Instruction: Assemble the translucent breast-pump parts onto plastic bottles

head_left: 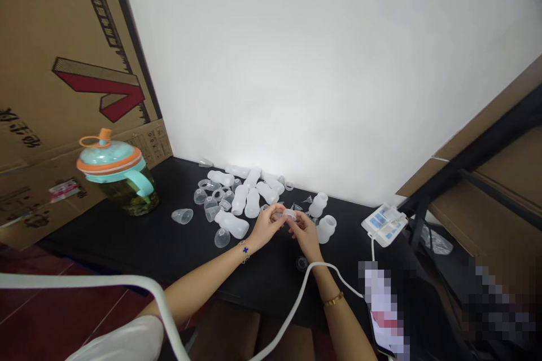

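Between the fingertips of my left hand (267,225) and my right hand (305,231) is a small clear plastic ring cap (289,214); both hands pinch it from either side. Just right of my right hand, two frosted white bottles (326,228) stand upright with open necks. To the left of my hands several similar bottles (232,224) lie on their sides. Clear dome caps (222,238) and screw rings (218,194) are scattered among them. Small clear nipple-like pieces (296,207) lie behind my fingers, partly hidden.
A teapot-like jug (122,175) with an orange and turquoise lid stands at left before a large cardboard box (63,67). A white power strip (384,224) and a phone (383,313) lie at right on the black table (178,254). A white cable (302,287) crosses in front of my right forearm.
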The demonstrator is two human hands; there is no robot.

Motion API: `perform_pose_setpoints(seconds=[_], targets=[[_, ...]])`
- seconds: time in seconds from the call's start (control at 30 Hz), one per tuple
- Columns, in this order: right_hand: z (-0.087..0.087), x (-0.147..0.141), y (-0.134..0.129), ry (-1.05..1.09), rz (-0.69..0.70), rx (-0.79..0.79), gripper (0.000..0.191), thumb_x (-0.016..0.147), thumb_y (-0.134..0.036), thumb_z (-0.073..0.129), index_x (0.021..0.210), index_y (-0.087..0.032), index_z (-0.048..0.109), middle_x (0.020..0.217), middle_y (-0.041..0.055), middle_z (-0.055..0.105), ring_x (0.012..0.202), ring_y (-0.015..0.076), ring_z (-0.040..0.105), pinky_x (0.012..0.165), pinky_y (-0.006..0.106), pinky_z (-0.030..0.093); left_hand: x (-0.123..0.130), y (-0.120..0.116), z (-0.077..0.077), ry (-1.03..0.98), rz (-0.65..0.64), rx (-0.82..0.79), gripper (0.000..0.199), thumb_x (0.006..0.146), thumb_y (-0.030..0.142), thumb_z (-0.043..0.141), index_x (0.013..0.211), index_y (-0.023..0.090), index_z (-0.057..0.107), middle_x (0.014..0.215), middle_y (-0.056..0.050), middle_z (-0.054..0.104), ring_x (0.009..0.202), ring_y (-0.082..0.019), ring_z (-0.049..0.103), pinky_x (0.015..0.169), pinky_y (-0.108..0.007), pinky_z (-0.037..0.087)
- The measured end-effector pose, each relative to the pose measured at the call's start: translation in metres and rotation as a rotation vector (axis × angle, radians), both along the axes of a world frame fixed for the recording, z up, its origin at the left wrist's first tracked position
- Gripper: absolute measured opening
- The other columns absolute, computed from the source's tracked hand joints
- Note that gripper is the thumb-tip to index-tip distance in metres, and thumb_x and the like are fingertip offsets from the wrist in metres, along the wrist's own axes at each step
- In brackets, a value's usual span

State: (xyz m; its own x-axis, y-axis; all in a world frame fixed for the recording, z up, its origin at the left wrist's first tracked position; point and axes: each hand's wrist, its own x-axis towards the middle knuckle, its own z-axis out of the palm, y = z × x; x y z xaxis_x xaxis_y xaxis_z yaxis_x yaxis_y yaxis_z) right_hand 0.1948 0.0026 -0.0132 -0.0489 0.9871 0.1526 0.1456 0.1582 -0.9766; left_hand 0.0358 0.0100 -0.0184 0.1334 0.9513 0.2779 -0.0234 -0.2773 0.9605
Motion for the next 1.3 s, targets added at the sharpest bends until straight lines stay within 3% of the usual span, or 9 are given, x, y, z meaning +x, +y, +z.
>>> perform_pose_setpoints(seconds=[0.8, 1.0, 1.3], targets=[[-0.0003, -0.0022, -0.0041, -0.038, -0.019, 0.045, 0.038, 0.082, -0.056, 0.066, 0.098, -0.021, 0.067, 0.079, 0.0041, 0.071, 0.062, 0.0178, 0.062, 0.050, 0.026, 0.047, 0.0013, 0.0004, -0.0025, 0.113, 0.072, 0.042, 0.030, 0.086, 0.039, 0.064, 0.108, 0.018, 0.061, 0.103, -0.007, 0.069, 0.068, -0.014, 0.062, 0.056, -0.024, 0.047], [-0.0017, -0.0018, -0.0040, -0.053, -0.015, 0.048, 0.037, 0.084, -0.054, 0.065, 0.100, -0.020, 0.065, 0.078, 0.0039, 0.071, 0.061, 0.0179, 0.062, 0.050, 0.027, 0.047, 0.0001, -0.0013, 0.0014, 0.220, 0.045, 0.082, 0.026, 0.090, 0.039, 0.059, 0.100, 0.017, 0.071, 0.080, -0.004, 0.072, 0.062, -0.016, 0.057, 0.056, -0.025, 0.040], [-0.0010, -0.0013, -0.0048, -0.131, -0.017, 0.073, 0.037, 0.087, -0.055, 0.062, 0.101, -0.021, 0.066, 0.076, 0.0046, 0.071, 0.063, 0.0204, 0.064, 0.052, 0.028, 0.048, -0.0012, -0.0016, 0.0009, 0.209, 0.051, 0.078, 0.025, 0.089, 0.040, 0.061, 0.093, 0.017, 0.071, 0.073, -0.002, 0.068, 0.059, -0.015, 0.054, 0.057, -0.025, 0.038]])
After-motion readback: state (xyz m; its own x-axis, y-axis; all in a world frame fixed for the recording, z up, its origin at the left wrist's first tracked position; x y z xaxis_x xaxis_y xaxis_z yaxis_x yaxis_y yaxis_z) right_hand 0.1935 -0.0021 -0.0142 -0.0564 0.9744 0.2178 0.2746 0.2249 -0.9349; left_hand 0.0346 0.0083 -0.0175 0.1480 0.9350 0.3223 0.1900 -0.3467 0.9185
